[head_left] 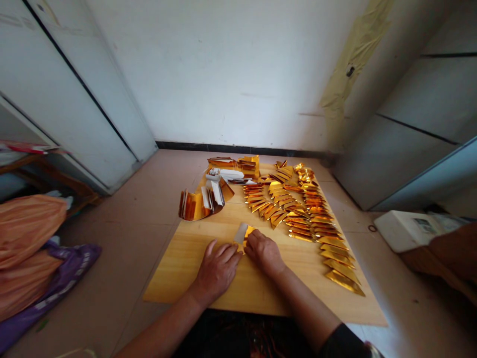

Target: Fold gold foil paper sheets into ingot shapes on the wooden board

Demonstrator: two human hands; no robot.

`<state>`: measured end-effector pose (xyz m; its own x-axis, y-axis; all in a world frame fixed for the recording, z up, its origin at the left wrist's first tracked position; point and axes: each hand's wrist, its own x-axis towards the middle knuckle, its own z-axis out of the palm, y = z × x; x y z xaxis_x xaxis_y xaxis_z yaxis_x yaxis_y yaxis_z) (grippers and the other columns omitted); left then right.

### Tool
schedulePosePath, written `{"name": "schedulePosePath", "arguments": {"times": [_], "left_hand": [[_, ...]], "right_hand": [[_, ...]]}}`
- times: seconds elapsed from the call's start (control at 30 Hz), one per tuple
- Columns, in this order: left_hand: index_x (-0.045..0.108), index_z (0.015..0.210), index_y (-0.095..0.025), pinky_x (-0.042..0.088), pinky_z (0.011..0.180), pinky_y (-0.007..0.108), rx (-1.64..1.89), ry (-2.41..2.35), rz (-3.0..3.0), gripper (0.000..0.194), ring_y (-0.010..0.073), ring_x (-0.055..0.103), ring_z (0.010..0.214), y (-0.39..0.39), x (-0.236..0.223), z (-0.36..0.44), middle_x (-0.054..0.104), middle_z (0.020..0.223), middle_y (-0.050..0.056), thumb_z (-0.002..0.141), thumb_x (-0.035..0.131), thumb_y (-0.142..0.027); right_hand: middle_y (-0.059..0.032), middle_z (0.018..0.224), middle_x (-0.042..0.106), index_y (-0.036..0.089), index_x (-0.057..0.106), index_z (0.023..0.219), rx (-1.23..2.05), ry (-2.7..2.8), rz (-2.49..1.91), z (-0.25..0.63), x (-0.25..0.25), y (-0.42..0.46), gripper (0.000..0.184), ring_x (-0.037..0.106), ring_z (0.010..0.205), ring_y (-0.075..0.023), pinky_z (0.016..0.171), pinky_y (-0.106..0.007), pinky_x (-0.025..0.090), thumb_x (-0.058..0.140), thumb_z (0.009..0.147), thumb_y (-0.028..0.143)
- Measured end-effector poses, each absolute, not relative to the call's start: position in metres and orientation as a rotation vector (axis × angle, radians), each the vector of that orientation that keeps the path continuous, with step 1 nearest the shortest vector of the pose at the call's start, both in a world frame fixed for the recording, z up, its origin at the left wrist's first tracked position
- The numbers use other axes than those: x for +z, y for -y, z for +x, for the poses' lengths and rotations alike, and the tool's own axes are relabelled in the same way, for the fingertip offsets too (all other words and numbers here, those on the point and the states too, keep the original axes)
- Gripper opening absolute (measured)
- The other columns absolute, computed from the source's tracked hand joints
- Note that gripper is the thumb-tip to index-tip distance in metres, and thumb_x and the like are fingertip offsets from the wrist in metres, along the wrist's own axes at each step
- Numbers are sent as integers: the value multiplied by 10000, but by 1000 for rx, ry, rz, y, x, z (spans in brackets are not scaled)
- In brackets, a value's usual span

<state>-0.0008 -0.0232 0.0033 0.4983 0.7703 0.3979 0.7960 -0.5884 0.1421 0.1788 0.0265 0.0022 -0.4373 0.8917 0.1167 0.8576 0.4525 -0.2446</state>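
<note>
A small sheet of gold foil paper point(242, 231) with a pale grey-white face lies partly folded on the wooden board. On its left edge are the fingertips of my left hand point(219, 268), closed on the lower corner, while the outer finger sticks out to the side. From the right, my right hand point(265, 251) has curled fingers that pinch the sheet's gold side. My fingers cover part of the paper, and both thumbs are mostly hidden. Past my hands stand curved stacks of gold foil sheets point(194, 205), some with white faces showing.
Rows of folded gold foil pieces point(316, 214) line the right of the wooden board point(175, 278). More foil stacks point(249, 166) stand at its far edge. Orange and purple bags point(33, 253) lie at left on the floor. A white box point(400, 231) sits at right, near grey cabinets.
</note>
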Motion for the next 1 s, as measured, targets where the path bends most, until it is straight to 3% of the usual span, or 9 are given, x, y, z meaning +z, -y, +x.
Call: {"name": "schedulePosePath", "arguments": {"times": [0.2,0.3,0.47,0.57,0.7,0.87,1.0], "left_hand": [[602,1052,-260,239,1045,517,-666,1456,-2637,236,201,553,1037,25,9,7,646,1088,43,873,471,-180],[620,975,-246,243,1039,517,-681,1482,-2612,171,202,550,1022,24,9,11,644,1075,42,864,503,-191],[624,782,-228,284,985,485,-719,1569,-2568,121,187,552,918,16,10,18,643,898,16,859,531,-212],[617,745,-221,323,923,453,-703,1615,-2575,119,191,547,892,9,11,21,632,853,14,845,554,-216],[629,816,-236,322,925,458,-685,1618,-2582,104,192,557,887,4,12,18,644,864,12,854,542,-196],[633,877,-254,272,1006,502,-715,1557,-2564,185,205,556,1015,-6,8,3,674,990,19,863,493,-133],[631,866,-227,303,997,488,-724,1529,-2550,217,227,540,1102,-15,4,-8,682,1036,26,856,461,-93]], "right_hand": [[-13,875,575,191,568,834,358,2371,-1490,184,3,-26,110,567,759,-102,654,-182,399,480,885,150],[-9,891,565,198,567,835,419,2342,-1491,183,6,-25,21,559,755,-111,653,-195,398,549,847,197],[-4,909,554,203,577,860,489,2309,-1481,184,5,-27,74,543,754,-106,664,-198,395,551,818,148],[-18,971,576,213,598,882,411,2334,-1452,187,5,-31,123,532,866,-132,739,-223,393,528,831,125],[-21,1106,588,248,615,910,202,2441,-1408,191,10,-31,85,458,1043,-201,839,-322,342,566,849,217],[-34,937,621,228,609,893,99,2479,-1417,187,15,-18,88,478,947,-197,814,-335,299,531,885,270],[-29,823,619,217,606,847,95,2553,-1360,182,16,-8,102,483,841,-182,751,-316,294,517,895,231]]}}
